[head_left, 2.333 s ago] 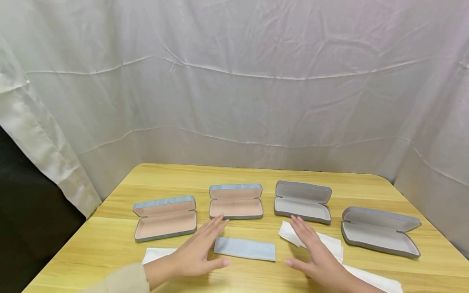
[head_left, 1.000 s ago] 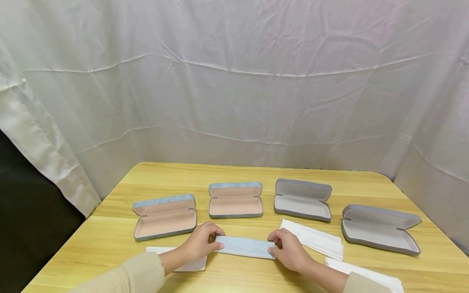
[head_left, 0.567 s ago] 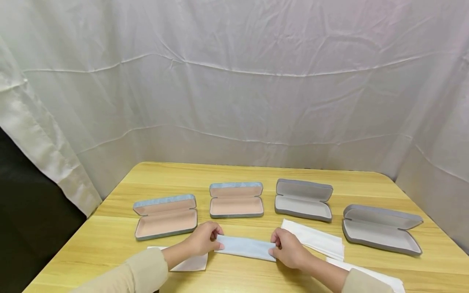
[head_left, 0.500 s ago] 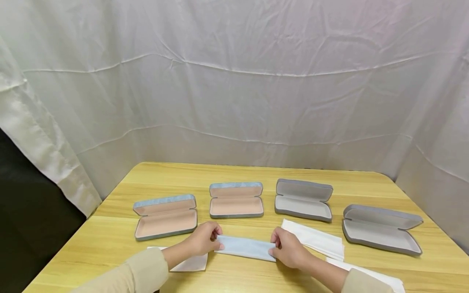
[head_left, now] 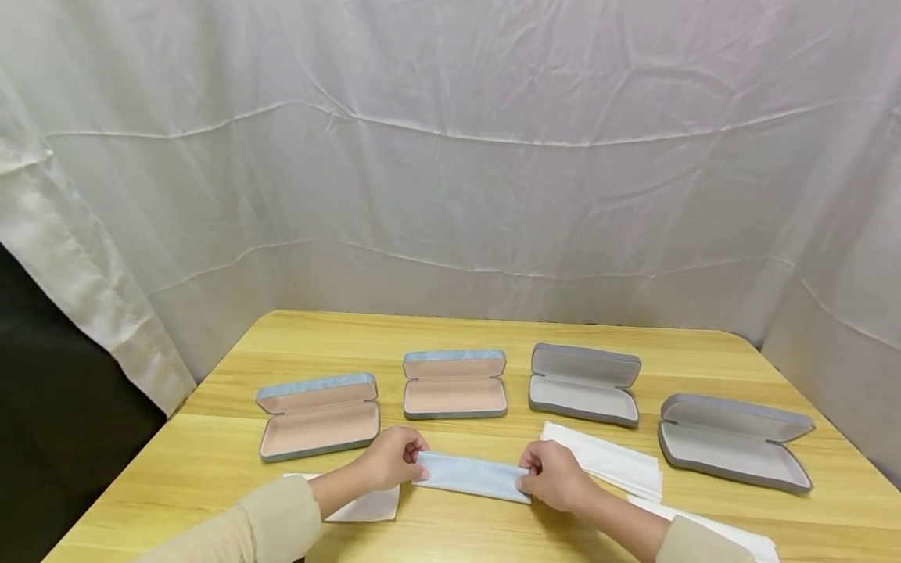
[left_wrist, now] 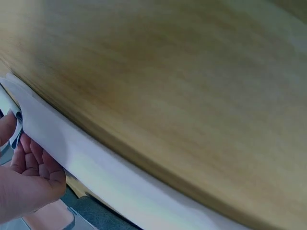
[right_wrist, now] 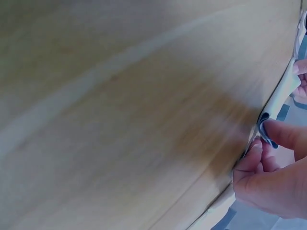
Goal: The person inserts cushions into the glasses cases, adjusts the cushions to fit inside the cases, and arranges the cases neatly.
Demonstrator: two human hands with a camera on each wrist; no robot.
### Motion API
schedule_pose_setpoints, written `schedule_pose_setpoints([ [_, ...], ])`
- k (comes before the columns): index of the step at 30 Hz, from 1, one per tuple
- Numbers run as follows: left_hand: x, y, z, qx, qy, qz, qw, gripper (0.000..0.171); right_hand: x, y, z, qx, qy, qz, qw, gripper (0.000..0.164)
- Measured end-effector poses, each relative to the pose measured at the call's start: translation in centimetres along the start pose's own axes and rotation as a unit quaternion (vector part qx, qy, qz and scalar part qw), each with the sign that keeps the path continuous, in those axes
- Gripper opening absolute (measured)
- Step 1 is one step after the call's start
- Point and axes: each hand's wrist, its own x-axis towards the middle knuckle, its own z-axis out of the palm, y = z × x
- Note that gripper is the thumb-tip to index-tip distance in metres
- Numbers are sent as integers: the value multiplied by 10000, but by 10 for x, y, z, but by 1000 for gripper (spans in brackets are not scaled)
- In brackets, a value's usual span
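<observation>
Folded pale-blue cloth strip (head_left: 473,476), front-centre of yellow wood-grain table (head_left: 450,536). Left hand (head_left: 389,461) pinches its left end; right hand (head_left: 558,478) pinches its right. Flat white cloth (head_left: 373,506) partly hidden by left forearm; two folded white cloths (head_left: 607,460) (head_left: 711,522) to the right. Beyond: two open pink-lined blue cases (head_left: 322,430) (head_left: 455,396), two open grey cases (head_left: 584,395) (head_left: 735,453).
</observation>
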Motion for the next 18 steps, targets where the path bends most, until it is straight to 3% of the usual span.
schedule_pose_setpoints([
  [9, -2, -2, -3, -532, 153, 26, 9985, 8, 0, 8, -6, 537, -116, -111, 9984, 13],
  [18, 2, 2, -11, -1002, 612, -290, 9927, 11, 5, 7, -14, 959, -6, -179, 9952, 12],
])
